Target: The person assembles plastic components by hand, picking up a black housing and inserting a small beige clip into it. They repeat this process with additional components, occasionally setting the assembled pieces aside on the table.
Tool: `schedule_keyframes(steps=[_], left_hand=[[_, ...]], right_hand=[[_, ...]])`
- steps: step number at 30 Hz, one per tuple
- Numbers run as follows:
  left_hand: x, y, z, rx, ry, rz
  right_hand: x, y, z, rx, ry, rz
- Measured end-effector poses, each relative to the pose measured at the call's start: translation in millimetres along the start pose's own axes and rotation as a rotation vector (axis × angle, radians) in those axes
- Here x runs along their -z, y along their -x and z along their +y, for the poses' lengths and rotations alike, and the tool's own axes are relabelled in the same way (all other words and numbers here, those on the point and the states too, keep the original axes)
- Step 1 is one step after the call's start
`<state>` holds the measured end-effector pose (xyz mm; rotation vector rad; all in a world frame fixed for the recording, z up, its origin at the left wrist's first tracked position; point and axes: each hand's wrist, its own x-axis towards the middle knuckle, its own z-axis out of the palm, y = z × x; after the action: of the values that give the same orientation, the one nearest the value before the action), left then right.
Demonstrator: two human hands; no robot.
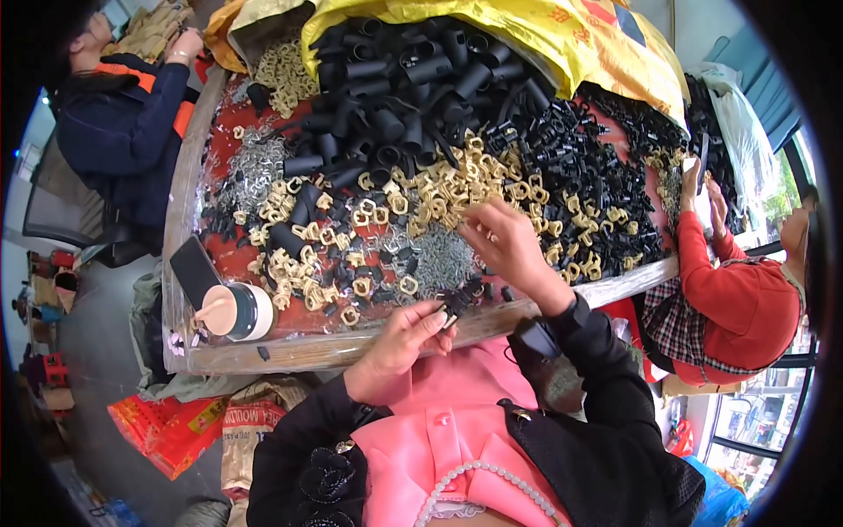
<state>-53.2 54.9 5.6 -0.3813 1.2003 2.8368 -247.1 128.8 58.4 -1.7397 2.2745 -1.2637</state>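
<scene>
Close to the table's near edge, my left hand point(397, 344) is closed, its thumb and fingers pinching a small black plastic part point(450, 314). My right hand point(516, 249) hangs over the heap with its fingers bent together; what they hold, if anything, is too small to make out. Just left of the right fingers lies a pile of small grey metal pieces point(432, 263). Beyond it spread many beige plastic rings point(457, 186). Black tube-shaped parts point(386, 127) are heaped at the back, and smaller black fittings point(584, 162) lie to the right.
A wooden rim point(290, 355) edges the red table. On its left corner stand a lidded cup point(250, 309) and a dark phone point(195, 270). Yellow sacking point(492, 22) covers the far side. One person point(118, 132) sits left, another in red point(742, 303) right.
</scene>
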Motion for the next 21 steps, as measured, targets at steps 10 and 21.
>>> schedule_keyframes(steps=[10, 21], left_hand=[[-10.1, -0.7, 4.9, 0.021, 0.033, 0.062], [-6.1, 0.5, -1.5, -0.021, 0.071, 0.067]], right_hand=[[-59.6, -93.5, 39.0, -0.089, 0.692, -0.027], [20.6, -30.1, 21.2, -0.323, -0.457, 0.446]])
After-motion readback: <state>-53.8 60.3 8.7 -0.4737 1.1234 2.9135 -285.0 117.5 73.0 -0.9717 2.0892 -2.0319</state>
